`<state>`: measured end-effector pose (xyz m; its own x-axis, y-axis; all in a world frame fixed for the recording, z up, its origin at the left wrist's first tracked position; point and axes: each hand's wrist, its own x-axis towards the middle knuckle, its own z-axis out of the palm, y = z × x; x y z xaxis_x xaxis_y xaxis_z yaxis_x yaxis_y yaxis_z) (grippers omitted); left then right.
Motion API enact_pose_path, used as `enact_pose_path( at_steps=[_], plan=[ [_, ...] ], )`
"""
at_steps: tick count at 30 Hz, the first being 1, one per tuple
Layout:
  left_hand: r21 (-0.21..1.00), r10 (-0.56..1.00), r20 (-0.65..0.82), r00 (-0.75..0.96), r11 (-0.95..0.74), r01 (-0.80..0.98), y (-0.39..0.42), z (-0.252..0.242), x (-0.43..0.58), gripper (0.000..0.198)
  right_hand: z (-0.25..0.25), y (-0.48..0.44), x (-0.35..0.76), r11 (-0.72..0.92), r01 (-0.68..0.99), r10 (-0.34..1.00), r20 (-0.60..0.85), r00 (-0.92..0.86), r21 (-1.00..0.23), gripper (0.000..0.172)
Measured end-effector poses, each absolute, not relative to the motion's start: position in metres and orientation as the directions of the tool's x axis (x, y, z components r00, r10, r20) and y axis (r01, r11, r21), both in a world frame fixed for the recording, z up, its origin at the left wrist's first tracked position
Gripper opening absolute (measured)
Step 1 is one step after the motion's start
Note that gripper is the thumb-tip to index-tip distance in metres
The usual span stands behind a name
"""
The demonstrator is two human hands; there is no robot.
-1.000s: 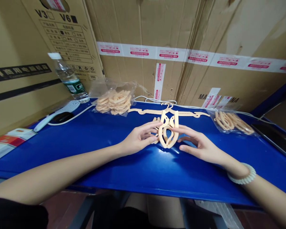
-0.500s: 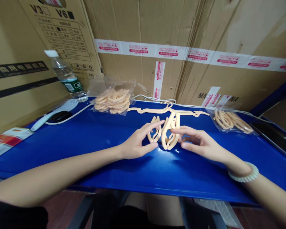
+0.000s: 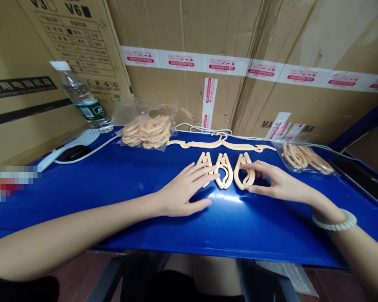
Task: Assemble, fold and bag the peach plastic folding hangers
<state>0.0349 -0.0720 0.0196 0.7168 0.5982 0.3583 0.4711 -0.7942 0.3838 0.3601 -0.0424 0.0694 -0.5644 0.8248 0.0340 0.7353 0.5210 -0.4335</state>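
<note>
Three folded cream-coloured plastic hangers lie side by side on the blue tabletop (image 3: 138, 176). My left hand (image 3: 182, 191) is spread flat over the left folded hanger (image 3: 204, 158), covering its lower part, and its fingertips reach the edge of the middle folded hanger (image 3: 224, 184). At the right end of the row, my right hand (image 3: 272, 182) has its thumb and fingers on the right folded hanger (image 3: 239, 180), gripping its right side. Behind the row lies an unfolded hanger (image 3: 204, 144), its arms stretched out and its hook toward the cardboard.
A clear bag of folded hangers (image 3: 146, 132) sits back left, a smaller bag of hangers (image 3: 305, 157) back right. A water bottle (image 3: 90, 109), a white cable (image 3: 91, 157) and a black mouse (image 3: 77, 153) are left. A dark phone-like device (image 3: 362, 180) lies right. Cardboard boxes (image 3: 182, 25) stand behind.
The folded hanger held up between my hands now rests on the table at the right of the row. My right hand moved right with it; my left hand flattened over the left hanger.
</note>
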Motion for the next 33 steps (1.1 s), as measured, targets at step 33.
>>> enact_pose_path(
  at_steps=[33],
  plan=[
    [0.429, 0.682, 0.421, 0.598, -0.731, 0.531, -0.059, 0.009, 0.031, 0.046, 0.059, -0.041, 0.35, 0.642, 0.71, 0.759, 0.115, -0.64, -0.29, 0.07]
  ],
)
